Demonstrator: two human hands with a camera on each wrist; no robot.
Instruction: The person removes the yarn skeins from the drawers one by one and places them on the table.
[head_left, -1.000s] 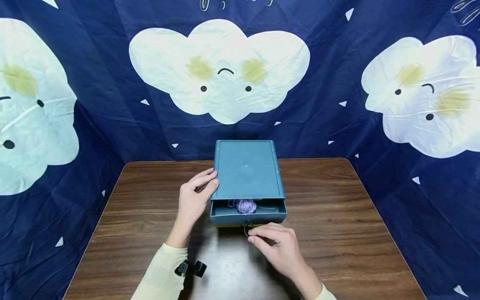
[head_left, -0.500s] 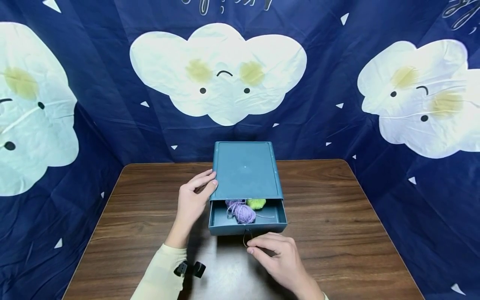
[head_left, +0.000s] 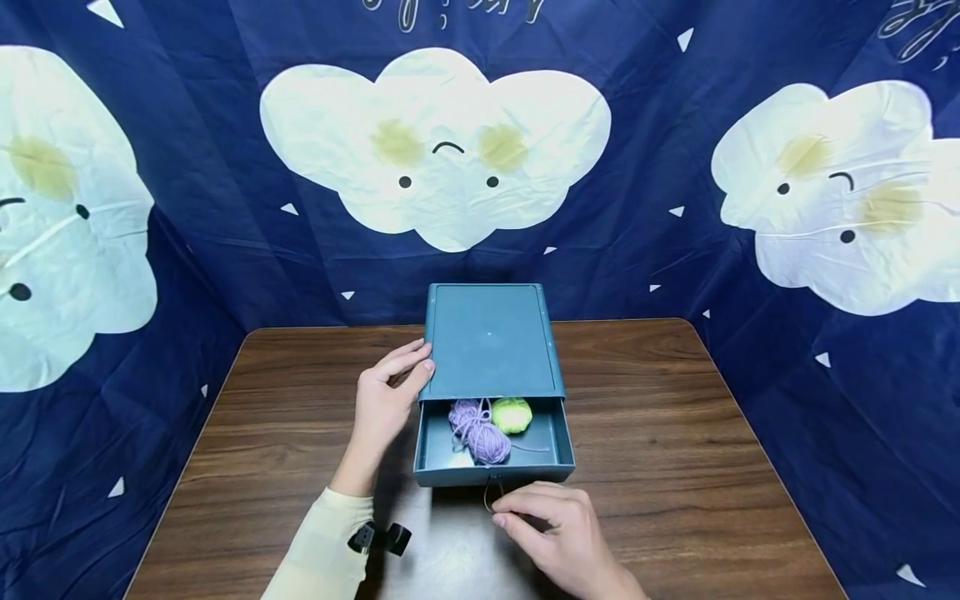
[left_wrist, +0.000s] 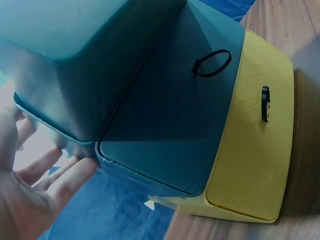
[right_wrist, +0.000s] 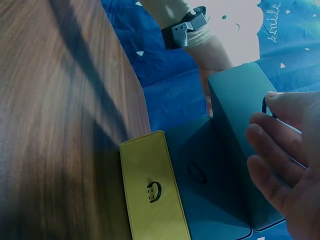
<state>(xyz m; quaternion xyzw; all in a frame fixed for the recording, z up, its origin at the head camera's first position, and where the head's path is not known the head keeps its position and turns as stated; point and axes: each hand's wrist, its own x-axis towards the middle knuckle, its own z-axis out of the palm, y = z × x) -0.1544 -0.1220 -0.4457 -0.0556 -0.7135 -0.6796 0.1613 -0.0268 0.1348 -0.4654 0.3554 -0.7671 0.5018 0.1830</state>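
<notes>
Pale yellow sleeve, boxy black wrist device

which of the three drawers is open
The top teal drawer juts out, purple yarn and green yarn showing inside; the middle teal drawer and the yellow bottom drawer sit shut.

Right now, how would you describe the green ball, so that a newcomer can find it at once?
On the wooden table stands a teal drawer unit with its top drawer pulled open. Inside, in the head view, the green ball sits right of the purple yarn. Unlike that yarn, which is longer and has loose strands, it is compact and bright.
</notes>
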